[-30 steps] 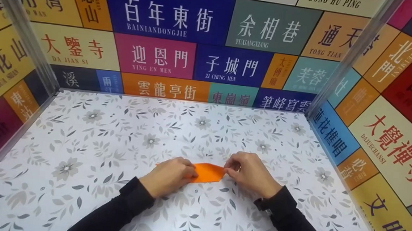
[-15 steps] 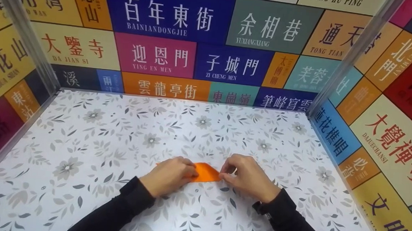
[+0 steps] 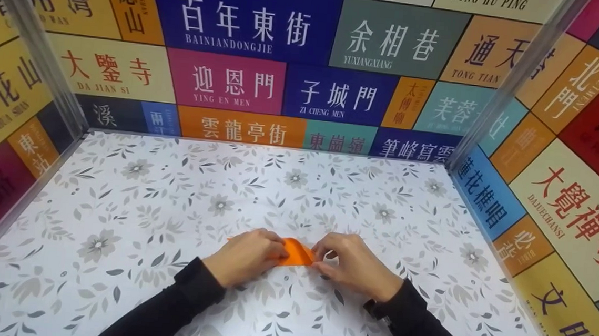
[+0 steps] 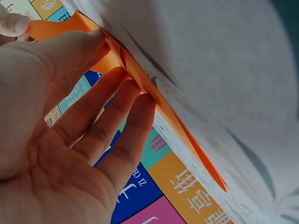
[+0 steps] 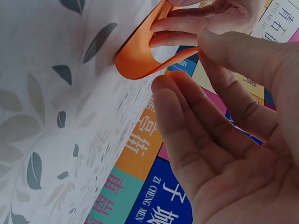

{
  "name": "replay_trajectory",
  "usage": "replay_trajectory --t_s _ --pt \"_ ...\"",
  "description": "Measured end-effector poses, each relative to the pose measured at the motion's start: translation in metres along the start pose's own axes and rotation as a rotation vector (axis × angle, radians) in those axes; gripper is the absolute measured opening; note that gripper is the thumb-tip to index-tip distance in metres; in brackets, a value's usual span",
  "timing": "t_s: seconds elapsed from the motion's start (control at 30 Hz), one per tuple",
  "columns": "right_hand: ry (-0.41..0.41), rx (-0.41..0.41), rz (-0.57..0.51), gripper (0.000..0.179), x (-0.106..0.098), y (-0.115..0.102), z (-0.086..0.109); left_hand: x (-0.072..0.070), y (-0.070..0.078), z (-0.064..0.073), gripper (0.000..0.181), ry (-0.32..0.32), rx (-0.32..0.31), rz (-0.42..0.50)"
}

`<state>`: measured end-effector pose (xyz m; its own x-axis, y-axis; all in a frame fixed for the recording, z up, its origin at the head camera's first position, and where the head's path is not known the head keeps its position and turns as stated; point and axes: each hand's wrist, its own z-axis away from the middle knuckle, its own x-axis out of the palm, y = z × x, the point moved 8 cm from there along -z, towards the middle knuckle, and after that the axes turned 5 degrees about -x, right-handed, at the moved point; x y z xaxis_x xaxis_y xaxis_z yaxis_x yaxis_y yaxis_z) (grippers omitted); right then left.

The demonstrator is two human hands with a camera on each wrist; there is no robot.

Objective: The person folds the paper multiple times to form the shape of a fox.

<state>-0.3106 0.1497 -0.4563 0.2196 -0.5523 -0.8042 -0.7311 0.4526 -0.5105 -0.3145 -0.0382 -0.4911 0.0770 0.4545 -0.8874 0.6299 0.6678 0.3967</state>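
A strip of folded orange paper [image 3: 293, 254] lies on the table in the head view, its right end curled up and over. My left hand [image 3: 247, 256] presses the paper's left part down with its fingertips [image 4: 142, 103]; the fingers are fairly straight in the left wrist view. The paper's far left part is mostly hidden beneath this hand. With thumb and index finger my right hand [image 3: 358, 264] pinches the lifted end. In the right wrist view, the paper [image 5: 135, 58] bends in a rounded loop toward that pinch, and the other fingers [image 5: 170, 109] extend beside it.
The table [image 3: 174, 296] has a white cover with grey flowers and leaves. Panels of coloured tiles with Chinese lettering [image 3: 246, 22] rise at the back and both sides. Metal corner posts [image 3: 513, 88] join the panels.
My right hand has moved left with the paper's end, bending it up and over toward my left hand. The left hand has stayed in place.
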Motion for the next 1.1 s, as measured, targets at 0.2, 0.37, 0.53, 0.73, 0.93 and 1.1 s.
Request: replay_trajectory --t_s 0.2,0.37,0.53,0.73,0.93,1.1 --pt "-0.014 -0.023 -0.011 0.017 0.006 -0.005 0.0 -0.001 0.002 0.001 0.011 0.009 0.018 0.001" --pt "-0.028 -0.048 0.022 0.018 0.011 -0.008 -0.001 -0.001 0.001 0.0 0.011 0.008 0.017 -0.01" --pt "-0.062 -0.044 0.02 0.02 0.016 -0.009 0.0 -0.001 0.0 0.0 0.012 0.003 0.017 -0.009" --pt "-0.102 0.003 -0.015 0.015 0.024 -0.007 0.001 -0.001 0.0 0.0 0.015 -0.002 0.018 0.003" --pt "-0.131 0.037 -0.035 0.012 0.031 -0.006 0.001 -0.002 0.0 0.0 0.018 -0.008 0.02 0.003" --pt "-0.147 0.052 -0.023 0.014 0.038 -0.006 0.002 -0.002 -0.002 0.001 0.02 -0.018 -0.003 0.036"
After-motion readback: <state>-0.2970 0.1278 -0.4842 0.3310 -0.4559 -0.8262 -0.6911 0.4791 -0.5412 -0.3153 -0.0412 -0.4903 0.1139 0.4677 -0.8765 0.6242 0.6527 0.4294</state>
